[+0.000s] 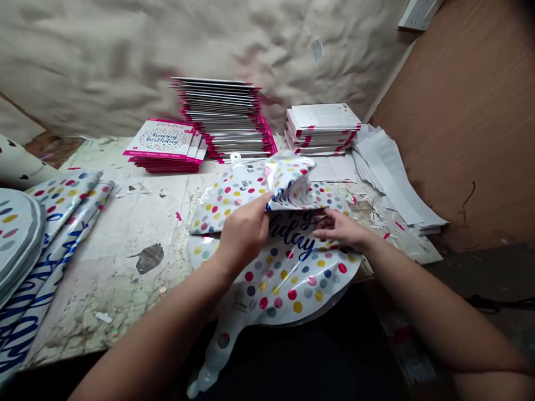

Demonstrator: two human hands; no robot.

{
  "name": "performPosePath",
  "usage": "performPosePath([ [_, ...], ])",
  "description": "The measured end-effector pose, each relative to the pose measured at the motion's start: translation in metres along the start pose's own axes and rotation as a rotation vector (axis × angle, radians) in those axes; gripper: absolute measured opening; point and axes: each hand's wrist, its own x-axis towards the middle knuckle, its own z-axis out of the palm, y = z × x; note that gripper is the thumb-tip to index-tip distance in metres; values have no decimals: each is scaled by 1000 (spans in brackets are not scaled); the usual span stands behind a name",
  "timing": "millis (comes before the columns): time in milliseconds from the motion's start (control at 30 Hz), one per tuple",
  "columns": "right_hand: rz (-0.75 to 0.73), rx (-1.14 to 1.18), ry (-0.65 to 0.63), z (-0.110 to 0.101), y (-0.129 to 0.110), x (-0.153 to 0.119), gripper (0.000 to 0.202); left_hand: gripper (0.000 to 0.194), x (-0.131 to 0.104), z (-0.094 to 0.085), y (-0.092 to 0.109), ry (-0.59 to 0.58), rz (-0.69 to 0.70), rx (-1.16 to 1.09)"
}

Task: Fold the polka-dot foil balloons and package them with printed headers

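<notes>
- At the front of the surface [125,217], flat spotted balloons [288,284] lie piled, perhaps to give a broad, smooth bed for handling.
- Above them, the left hand [244,231] pinches the folded balloon [288,175] between thumb and fingers, seemingly to hold its layers together.
- Loosely curled, the right hand [340,228] has its fingers by the fold's near right corner; whether they grip it, I cannot tell.
- Behind, printed packets [161,139] sit beside a taller pink-edged stack [225,120], likely for easy reach; whether either holds anything inside cannot be told.
</notes>
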Motion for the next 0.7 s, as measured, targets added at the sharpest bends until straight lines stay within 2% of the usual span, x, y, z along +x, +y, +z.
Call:
performPosePath([
  [33,26,58,122,4,1,2,57,40,5,0,-2,17,11,26],
  [100,-30,-20,495,8,0,8,62,40,15,0,-2,22,61,71],
  [167,-214,-278,808,6,-4,15,65,39,22,1,1,10,88,115],
  [200,-309,-435,862,3,-6,20,61,39,24,3,2,4,88,134],
  [267,-435,-727,747,-5,-7,28,42,38,24,7,-1,-9,81,165],
  [300,-461,-829,648,-9,-6,31,32,38,23,11,-6,-20,77,181],
  [367,-472,-940,506,-17,0,35,27,38,17,18,-22,-76,68,215],
  [467,-463,-992,472,-26,18,28,26,41,-1,28,-49,-179,39,288],
  [533,-473,-1019,445,-29,32,19,26,45,-15,30,-56,-175,63,325],
  [600,-476,-1042,400,-31,43,11,26,46,-27,32,-47,-207,207,276],
  [633,-463,-1044,377,-33,46,9,25,46,-31,32,-38,-272,297,220],
  [700,-386,-1018,339,-38,49,8,26,51,-39,32,-14,-485,449,85],
])
